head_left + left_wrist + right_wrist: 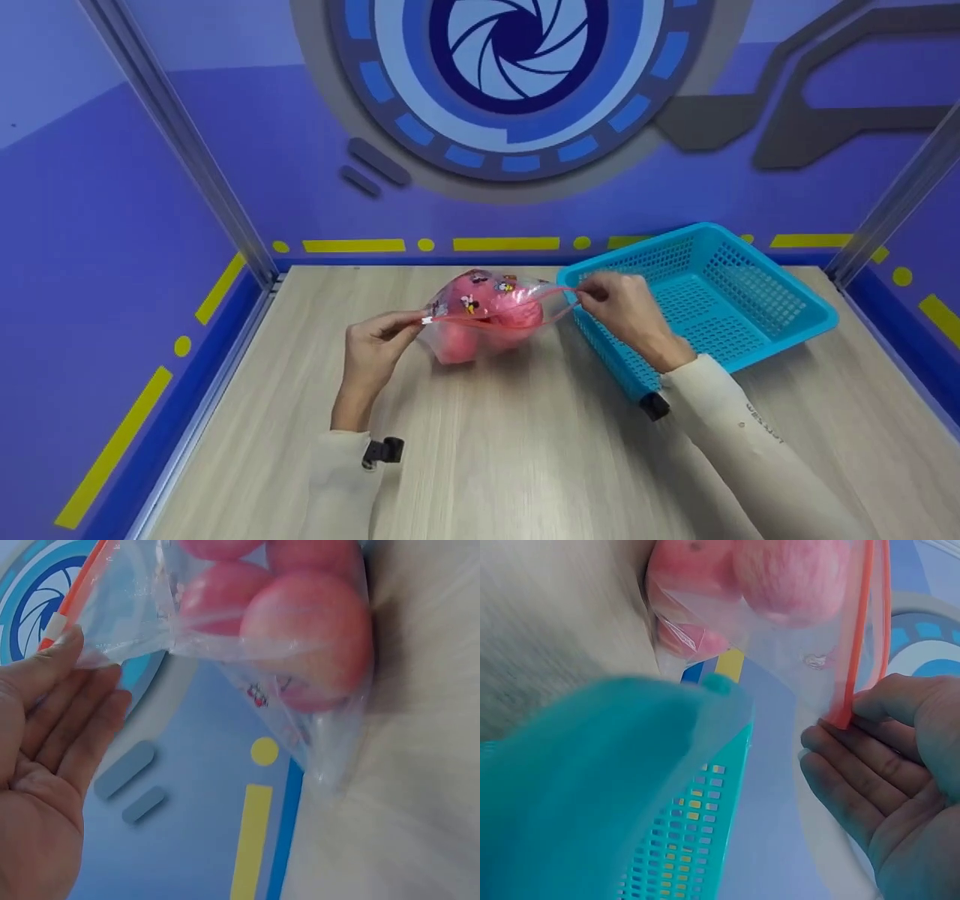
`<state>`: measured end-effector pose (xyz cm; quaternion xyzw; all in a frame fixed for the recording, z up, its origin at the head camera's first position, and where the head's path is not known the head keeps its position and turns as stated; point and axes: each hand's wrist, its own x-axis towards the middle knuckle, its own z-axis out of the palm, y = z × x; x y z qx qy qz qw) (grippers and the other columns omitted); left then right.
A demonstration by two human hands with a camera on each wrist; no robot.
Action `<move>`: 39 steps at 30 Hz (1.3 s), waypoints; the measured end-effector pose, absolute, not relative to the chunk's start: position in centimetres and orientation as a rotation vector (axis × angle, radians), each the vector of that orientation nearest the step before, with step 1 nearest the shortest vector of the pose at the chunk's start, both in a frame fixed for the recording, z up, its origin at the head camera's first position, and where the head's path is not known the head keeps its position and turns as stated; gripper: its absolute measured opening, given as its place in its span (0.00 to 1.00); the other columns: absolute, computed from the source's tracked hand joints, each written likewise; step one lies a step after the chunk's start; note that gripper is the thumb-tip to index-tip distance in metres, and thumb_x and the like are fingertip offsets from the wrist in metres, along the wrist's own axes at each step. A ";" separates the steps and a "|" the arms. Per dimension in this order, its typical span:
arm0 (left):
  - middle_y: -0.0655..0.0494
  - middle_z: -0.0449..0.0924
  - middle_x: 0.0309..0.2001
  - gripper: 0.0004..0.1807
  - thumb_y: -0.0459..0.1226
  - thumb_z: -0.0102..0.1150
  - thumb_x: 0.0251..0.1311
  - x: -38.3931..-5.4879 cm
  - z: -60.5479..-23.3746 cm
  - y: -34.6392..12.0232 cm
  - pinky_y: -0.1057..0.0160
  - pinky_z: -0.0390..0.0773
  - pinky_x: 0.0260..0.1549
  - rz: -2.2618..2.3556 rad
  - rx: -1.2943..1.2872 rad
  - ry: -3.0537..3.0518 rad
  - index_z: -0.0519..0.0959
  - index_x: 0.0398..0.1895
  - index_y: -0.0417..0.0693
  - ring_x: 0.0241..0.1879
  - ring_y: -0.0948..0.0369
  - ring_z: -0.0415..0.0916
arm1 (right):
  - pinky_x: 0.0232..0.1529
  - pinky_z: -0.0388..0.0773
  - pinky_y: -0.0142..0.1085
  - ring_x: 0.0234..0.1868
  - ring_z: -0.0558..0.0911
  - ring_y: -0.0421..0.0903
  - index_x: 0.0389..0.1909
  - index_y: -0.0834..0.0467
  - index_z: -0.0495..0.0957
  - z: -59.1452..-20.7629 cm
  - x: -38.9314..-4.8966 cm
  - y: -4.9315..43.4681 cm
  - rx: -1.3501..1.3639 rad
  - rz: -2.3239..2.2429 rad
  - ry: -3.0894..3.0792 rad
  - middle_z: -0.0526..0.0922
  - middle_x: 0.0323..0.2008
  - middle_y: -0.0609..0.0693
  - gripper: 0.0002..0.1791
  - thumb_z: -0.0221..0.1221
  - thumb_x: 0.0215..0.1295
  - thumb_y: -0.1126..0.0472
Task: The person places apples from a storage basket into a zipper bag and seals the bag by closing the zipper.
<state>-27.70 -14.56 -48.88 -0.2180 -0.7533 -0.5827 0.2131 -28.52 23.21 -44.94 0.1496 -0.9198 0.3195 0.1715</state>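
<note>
A clear zip bag (487, 311) printed with small cartoon figures stands on the table, its red-edged mouth parted. Several pinkish-red apples (307, 637) fill it; they also show as apples (791, 577) in the right wrist view. At the left end of the zip, my left hand (375, 352) pinches the edge between thumb and index finger, right by the white slider (54, 628). The opposite corner of the mouth is pinched by my right hand (626, 311), which is over the near left rim of a blue basket (795, 330).
The perforated basket sits tilted at an angle on the right of the wood-grain table (480, 465), with nothing visible inside. Behind stands a purple-blue printed wall (247, 150) with yellow marks. Metal posts (202, 165) rise at the table's back corners.
</note>
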 end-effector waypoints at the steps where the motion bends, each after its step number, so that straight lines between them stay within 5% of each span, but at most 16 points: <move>1: 0.51 0.91 0.43 0.09 0.23 0.71 0.63 -27.6 -48.9 -14.6 0.68 0.86 0.41 -1.646 -0.614 -2.088 0.92 0.44 0.39 0.41 0.53 0.89 | 0.42 0.90 0.48 0.34 0.85 0.51 0.45 0.63 0.90 -44.9 -28.5 23.2 0.434 0.905 -2.615 0.90 0.38 0.56 0.07 0.71 0.68 0.68; 11: 0.50 0.91 0.39 0.05 0.27 0.74 0.63 -27.1 -49.3 -15.5 0.65 0.88 0.42 -1.746 -0.520 -2.097 0.92 0.41 0.40 0.39 0.57 0.88 | 0.49 0.88 0.48 0.43 0.88 0.51 0.49 0.62 0.89 -45.1 -28.6 24.0 0.693 0.941 -2.664 0.90 0.44 0.54 0.09 0.66 0.72 0.69; 17: 0.43 0.90 0.39 0.06 0.27 0.74 0.62 -27.1 -49.6 -15.3 0.60 0.88 0.42 -1.834 -0.379 -2.019 0.89 0.41 0.34 0.40 0.55 0.90 | 0.52 0.87 0.48 0.50 0.88 0.52 0.54 0.58 0.89 -45.3 -28.2 24.0 0.788 1.019 -2.687 0.90 0.47 0.49 0.17 0.74 0.65 0.62; 30: 0.47 0.91 0.36 0.04 0.25 0.74 0.60 -27.5 -49.7 -15.4 0.71 0.85 0.39 -1.619 -0.294 -2.010 0.90 0.38 0.37 0.37 0.53 0.89 | 0.45 0.89 0.48 0.39 0.89 0.50 0.42 0.61 0.90 -46.0 -28.1 24.2 0.748 0.797 -2.562 0.91 0.40 0.54 0.06 0.73 0.65 0.70; 39: 0.47 0.90 0.36 0.03 0.27 0.72 0.63 -27.9 -49.7 -16.4 0.66 0.87 0.42 -1.716 -0.375 -2.055 0.90 0.38 0.37 0.38 0.54 0.89 | 0.44 0.90 0.48 0.38 0.88 0.50 0.43 0.61 0.90 -45.8 -28.4 24.1 0.693 0.813 -2.609 0.91 0.40 0.54 0.07 0.72 0.65 0.71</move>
